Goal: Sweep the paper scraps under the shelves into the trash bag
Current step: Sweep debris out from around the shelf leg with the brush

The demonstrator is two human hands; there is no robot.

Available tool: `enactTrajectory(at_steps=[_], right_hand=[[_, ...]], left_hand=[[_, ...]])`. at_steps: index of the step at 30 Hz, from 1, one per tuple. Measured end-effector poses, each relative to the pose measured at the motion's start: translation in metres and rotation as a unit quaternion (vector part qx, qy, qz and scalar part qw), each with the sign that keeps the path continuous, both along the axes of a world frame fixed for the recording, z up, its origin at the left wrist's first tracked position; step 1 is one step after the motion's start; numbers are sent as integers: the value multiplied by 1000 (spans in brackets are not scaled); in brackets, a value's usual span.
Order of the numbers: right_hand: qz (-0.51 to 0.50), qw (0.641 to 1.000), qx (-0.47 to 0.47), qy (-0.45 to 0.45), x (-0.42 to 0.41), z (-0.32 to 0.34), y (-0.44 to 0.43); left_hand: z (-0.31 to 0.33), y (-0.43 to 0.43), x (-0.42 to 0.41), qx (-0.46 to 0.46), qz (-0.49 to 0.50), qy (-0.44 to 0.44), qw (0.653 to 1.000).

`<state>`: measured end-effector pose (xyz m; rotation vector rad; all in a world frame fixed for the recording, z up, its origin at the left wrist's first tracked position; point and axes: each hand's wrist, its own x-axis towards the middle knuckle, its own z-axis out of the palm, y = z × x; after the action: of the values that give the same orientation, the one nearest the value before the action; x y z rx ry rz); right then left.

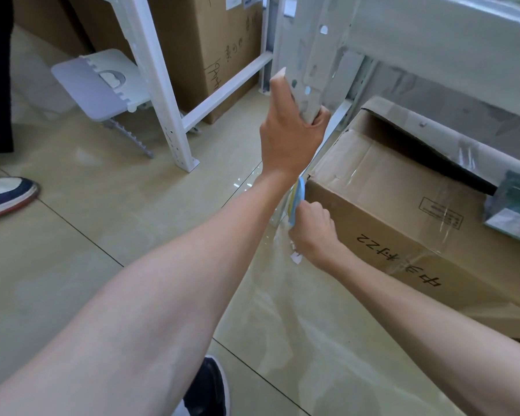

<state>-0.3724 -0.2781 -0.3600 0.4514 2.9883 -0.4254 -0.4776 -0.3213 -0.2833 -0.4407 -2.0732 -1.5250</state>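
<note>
Your left hand (pixel 288 127) is gripping the white shelf upright (pixel 305 55) near 12 o'clock. Its fingers are curling round the far edge, and one digit is lying straight up along the near edge.

Your right hand (pixel 311 232) is sitting lower, at about 5 o'clock from the left one. Its fingers are curling tight and pinching a blue-and-yellow item (pixel 298 195) that is poking up toward 12 o'clock. Too little of it is showing to say what it is.

One white paper scrap (pixel 295 258) is lying on the tiled floor (pixel 102 205) at 7 o'clock of that hand, just beside the wrist and near the closest corner of the cardboard box (pixel 403 205). The box, taped, is filling the 3 o'clock side.

A folded white step stool (pixel 102 85) is leaning at 10 o'clock, behind a second upright (pixel 162 85). Another person's shoe (pixel 3 196) is showing at 9 o'clock, and your own dark shoe (pixel 207 388) at 6 o'clock.
</note>
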Motion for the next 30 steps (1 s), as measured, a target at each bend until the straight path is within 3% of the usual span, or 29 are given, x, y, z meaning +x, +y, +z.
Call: enactTrajectory(at_steps=[17, 25, 30], right_hand=[[-91, 993, -70, -7, -11, -56, -3], [18, 996, 24, -83, 23, -44, -3], [57, 993, 33, -102, 36, -22, 2]], left_hand=[[4, 1, 4, 4, 13, 7, 1000], [3, 1, 2, -7, 15, 11, 1000], [2, 1, 0, -17, 8, 20, 1000]])
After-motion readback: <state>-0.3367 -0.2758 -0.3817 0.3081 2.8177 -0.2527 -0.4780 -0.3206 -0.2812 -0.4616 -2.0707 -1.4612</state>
